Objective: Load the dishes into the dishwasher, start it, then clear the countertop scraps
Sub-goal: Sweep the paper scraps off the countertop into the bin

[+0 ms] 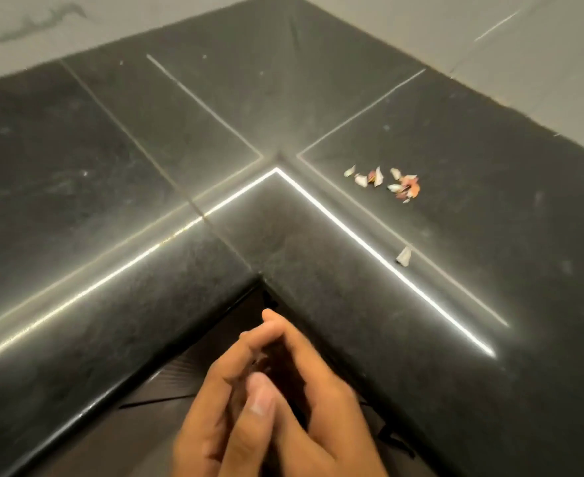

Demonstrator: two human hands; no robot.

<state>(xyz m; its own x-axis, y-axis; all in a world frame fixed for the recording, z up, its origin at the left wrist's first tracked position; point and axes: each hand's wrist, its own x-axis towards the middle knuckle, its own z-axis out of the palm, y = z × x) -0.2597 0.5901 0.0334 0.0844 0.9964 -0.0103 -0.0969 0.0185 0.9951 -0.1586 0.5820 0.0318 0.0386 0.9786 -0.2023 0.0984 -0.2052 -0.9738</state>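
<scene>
A small heap of garlic-skin scraps is seen on the dark corner bench, with one loose scrap nearer its edge. The left hand and right hand are pressed together below the edge; each grip is half curled, and whether anything is held cannot be told.

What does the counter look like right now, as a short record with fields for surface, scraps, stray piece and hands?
surface: dark L-shaped countertop, inner corner toward the camera
scraps: small pile of pale and reddish peels on the right arm
stray piece: one pale peel nearer the edge, apart from the pile
hands: left hand and right hand together below the corner, off the counter
</scene>
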